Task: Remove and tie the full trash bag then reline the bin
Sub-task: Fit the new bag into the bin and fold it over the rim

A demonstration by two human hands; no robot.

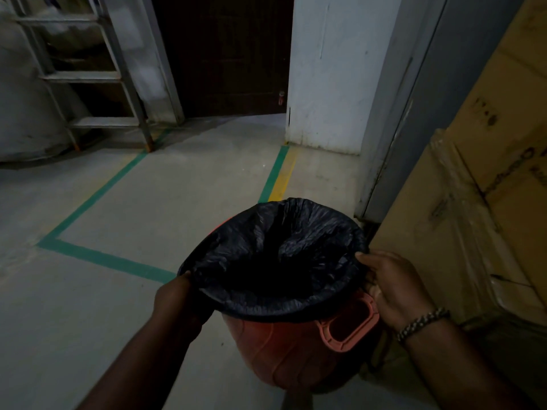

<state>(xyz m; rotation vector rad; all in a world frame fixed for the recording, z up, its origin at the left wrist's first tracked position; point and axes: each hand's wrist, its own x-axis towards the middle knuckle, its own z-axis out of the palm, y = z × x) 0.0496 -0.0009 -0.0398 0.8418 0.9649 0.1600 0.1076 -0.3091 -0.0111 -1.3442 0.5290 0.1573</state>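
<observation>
Dim storeroom corner. Red bin (pixel 284 347) stands on the floor just beside stacked cardboard boxes (pixel 473 202), its side handle (pixel 349 321) facing the camera.

Black trash bag (pixel 275 250) sits in the bin, hem folded over the rim all round, middle sagging inward in slack folds. Contents too dark to make out.

Left hand (pixel 177 300) curls round the hem at the near-left rim, fingertips hidden under the plastic. Right hand (pixel 390 288), bracelet (pixel 423 321) at the wrist, pinches the hem at the right rim, thumb on top.

Progress, as judged: no tied bag in view. The slack, hollow bag suggests a fresh liner being seated, which would be the last step; equally it could be the full bag about to be peeled off. Cannot tell which
</observation>
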